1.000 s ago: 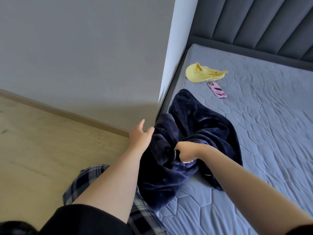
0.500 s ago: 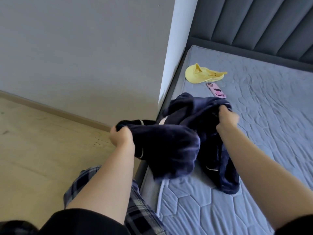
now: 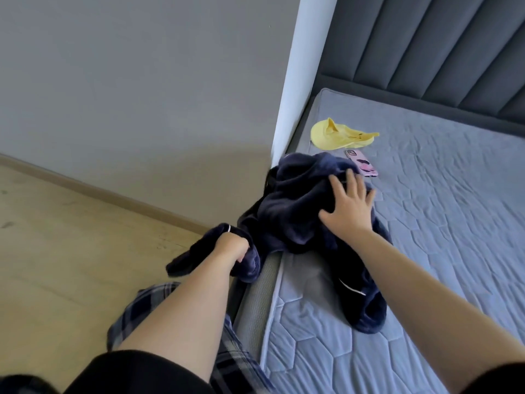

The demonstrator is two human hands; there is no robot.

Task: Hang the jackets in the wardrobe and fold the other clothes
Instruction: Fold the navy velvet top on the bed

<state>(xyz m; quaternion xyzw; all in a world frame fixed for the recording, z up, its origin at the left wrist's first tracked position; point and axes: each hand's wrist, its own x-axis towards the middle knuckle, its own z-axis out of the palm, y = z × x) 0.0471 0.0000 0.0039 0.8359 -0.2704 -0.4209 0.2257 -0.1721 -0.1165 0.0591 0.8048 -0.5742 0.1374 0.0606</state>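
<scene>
**Sorting out the navy fleece before the fold**

Step in hand, as I read it: getting the dark navy fleece garment (image 3: 295,211) untangled so it can be laid flat. Can't tell yet if it's a jacket or smth to fold; it's too bunched up.

Where it is: heaped at the left edge of the bed (image 3: 454,223), up near the white wall corner (image 3: 298,81). One part trails down the mattress toward me w/ a thin white stripe showing; another part hangs off the bed's left edge over the wooden floor (image 3: 71,237).

My left hand (image 3: 231,247) has its fingers curled round that hanging part, gripping it off the side of the bed. My right hand (image 3: 348,209) lies on top of the heap, fingers spread and straight, pressing the cloth down, not gripping.

Also on the bed: a yellow cap (image 3: 338,135) near the headboard-side left corner, and a pink phone (image 3: 362,163) just beside the heap, v. close to my right fingertips.

Next move, I reckon: pin w/ the right, pull w/ the left to draw the piece out, then find a collar or hem. Needs care so the fleece doesn't drag the phone, and so the weight doesn't slide the lot onto the floor.
</scene>
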